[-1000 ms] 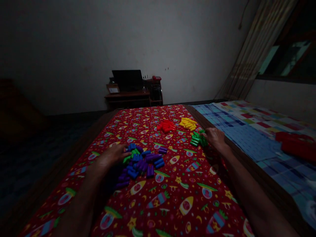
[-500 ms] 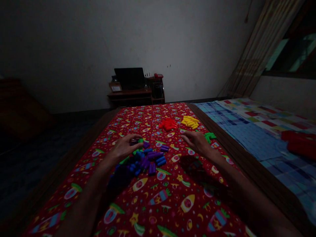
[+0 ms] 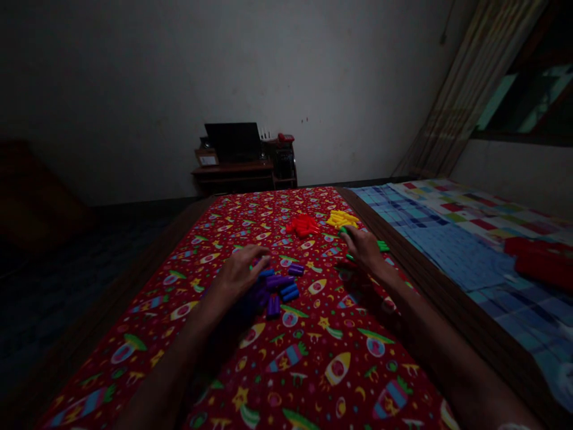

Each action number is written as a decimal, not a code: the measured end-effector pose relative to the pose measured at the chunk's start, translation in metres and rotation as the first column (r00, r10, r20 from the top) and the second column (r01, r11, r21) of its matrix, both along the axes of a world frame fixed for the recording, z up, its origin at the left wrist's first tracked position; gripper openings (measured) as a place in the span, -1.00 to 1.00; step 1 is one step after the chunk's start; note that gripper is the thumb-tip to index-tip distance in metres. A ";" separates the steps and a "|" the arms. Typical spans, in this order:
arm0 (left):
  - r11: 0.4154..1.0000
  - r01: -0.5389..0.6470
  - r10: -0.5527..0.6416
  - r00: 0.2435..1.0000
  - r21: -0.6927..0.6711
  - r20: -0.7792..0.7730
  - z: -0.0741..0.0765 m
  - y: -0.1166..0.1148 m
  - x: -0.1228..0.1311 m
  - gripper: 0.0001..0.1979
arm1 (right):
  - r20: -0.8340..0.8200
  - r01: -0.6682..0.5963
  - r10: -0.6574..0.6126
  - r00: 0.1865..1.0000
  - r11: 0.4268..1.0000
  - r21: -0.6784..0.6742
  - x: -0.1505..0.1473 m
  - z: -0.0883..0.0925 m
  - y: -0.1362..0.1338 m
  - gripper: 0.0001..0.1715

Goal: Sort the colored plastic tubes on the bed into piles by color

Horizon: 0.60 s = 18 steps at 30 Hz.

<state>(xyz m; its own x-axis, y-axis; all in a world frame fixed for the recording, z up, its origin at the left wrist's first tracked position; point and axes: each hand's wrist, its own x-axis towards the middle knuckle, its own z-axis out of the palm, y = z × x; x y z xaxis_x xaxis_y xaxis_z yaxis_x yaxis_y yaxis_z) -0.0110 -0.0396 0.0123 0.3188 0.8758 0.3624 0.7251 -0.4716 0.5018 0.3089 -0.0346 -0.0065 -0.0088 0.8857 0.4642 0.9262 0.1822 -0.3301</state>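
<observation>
On the red rocket-print cloth [image 3: 313, 358] lies a mixed pile of blue and purple plastic pieces [image 3: 277, 289]. My left hand [image 3: 242, 272] lies across the pile's left part, fingers stretched toward the right. My right hand [image 3: 364, 248] is over the green pieces [image 3: 382, 245] near the cloth's right edge. Its fingers are curled, and a green piece [image 3: 342, 229] shows at the fingertips. A red pile [image 3: 303, 225] and a yellow pile [image 3: 342, 219] sit just beyond the hands.
A wooden edge [image 3: 447, 298] borders the cloth on the right, with a checked blue sheet [image 3: 447, 245] and a red object [image 3: 541, 263] beyond it. At the far wall stands a low desk [image 3: 237, 173] with a dark screen. The room is dim.
My right hand went from the green pile toward the middle and came back to the green pile. My left hand lifted a piece from the mixed pile, then settled across the pile again.
</observation>
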 end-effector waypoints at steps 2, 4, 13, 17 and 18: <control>0.995 -0.096 0.098 0.990 0.033 -0.102 -0.002 0.014 -0.026 -0.62 | 0.096 0.178 -0.174 0.980 0.983 -0.040 0.026 -0.003 0.007 -0.62; 0.980 -0.199 0.196 0.961 0.006 -0.197 -0.007 0.026 -0.050 -0.61 | 0.170 0.261 -0.247 0.954 0.963 -0.068 0.044 -0.008 0.010 -0.61; 0.878 -0.262 0.092 0.914 -0.401 -0.396 -0.012 0.034 -0.105 -0.57 | 0.014 0.207 -0.207 0.978 0.978 0.022 0.061 -0.003 0.014 -0.58; 0.856 -0.327 0.082 0.852 -0.401 -0.518 -0.013 0.027 -0.097 -0.63 | -0.053 0.126 -0.118 0.992 0.977 0.170 0.050 0.003 0.013 -0.60; 0.855 -0.316 0.054 0.843 -0.411 -0.535 -0.013 0.026 -0.092 -0.66 | -0.050 0.100 -0.092 0.995 0.977 0.189 0.046 0.004 0.012 -0.61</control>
<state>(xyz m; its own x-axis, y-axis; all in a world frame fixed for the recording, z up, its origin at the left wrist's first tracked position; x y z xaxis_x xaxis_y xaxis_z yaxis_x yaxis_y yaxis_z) -0.1028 -0.0140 -0.0008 0.1501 0.9532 -0.2624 0.9786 -0.1055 0.1764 0.3544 -0.0229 -0.0029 0.0941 0.7763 0.6233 0.9290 0.1566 -0.3353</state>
